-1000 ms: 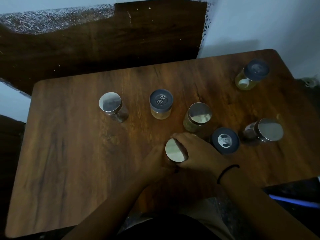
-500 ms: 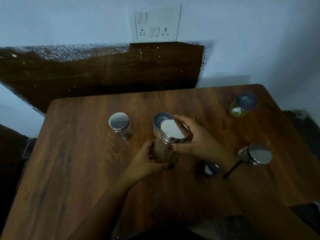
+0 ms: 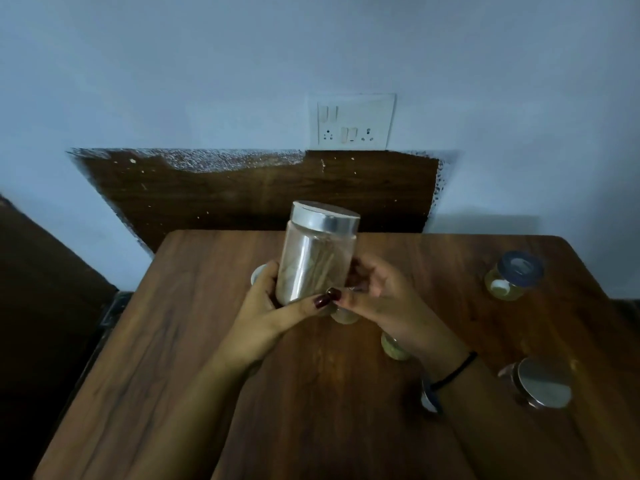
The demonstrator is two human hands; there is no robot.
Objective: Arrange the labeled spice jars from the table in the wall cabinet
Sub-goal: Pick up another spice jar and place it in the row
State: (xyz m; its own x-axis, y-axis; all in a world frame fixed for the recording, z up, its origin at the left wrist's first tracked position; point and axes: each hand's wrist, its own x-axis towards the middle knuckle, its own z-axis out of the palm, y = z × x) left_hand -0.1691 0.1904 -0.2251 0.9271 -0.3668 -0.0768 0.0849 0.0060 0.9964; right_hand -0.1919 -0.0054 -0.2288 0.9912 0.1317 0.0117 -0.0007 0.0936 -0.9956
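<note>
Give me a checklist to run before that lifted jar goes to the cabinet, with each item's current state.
1. Grip: left hand wraps the raised jar low down, right hand steadies it: ok.
2. Silver lid seated: looks ok; tightness cannot tell.
3. Jar upright: slightly tilted: not ok.
4. Label readable: none visible: cannot tell.
5. Wall cabinet in sight: not ok.
6. Other jars clear of the arms: blue-lidded jar apart, but a jar sits under the right wrist: not ok.

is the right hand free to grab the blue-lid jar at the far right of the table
Probably not yet. The right hand is cupped against the held jar, sharing it with the left hand. The table between it and the blue-lid jar looks bare, so once it lets go the way seems open.
</note>
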